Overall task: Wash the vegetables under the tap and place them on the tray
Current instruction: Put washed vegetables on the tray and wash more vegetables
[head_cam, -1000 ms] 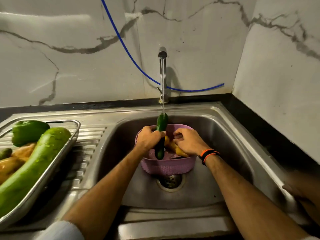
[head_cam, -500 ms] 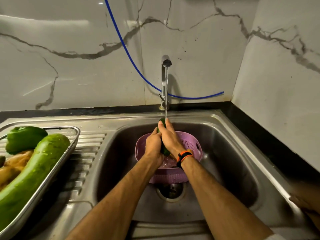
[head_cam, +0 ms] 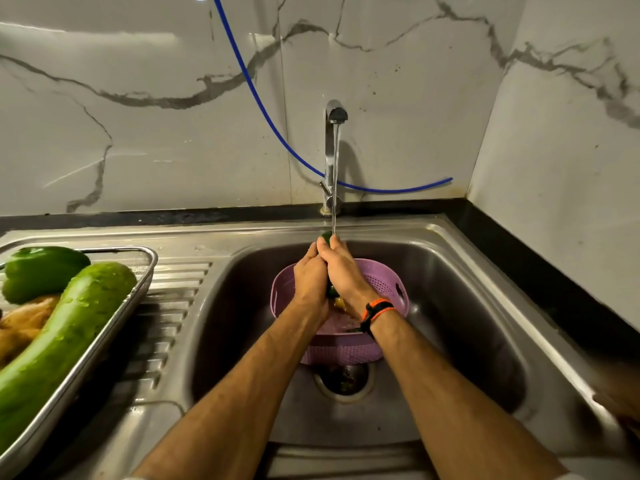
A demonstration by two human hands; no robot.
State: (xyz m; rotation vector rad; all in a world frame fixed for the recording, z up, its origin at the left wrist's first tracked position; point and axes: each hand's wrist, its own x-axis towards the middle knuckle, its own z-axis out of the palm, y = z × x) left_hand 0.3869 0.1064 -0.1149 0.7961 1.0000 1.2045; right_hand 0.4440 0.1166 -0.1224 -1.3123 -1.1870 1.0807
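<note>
Under the running tap, the left hand and right hand were wrapped together around a cucumber above the purple colander. Wet skin could let it slip into the sink before reaching the tray.

We reach both forearms up from six o'clock, converging toward twelve. Our left hand and right hand press together side by side, fingers pointing to twelve o'clock and wrapped around a cucumber, whose green tip shows just past our fingertips. Our right wrist wears an orange and black band.
</note>
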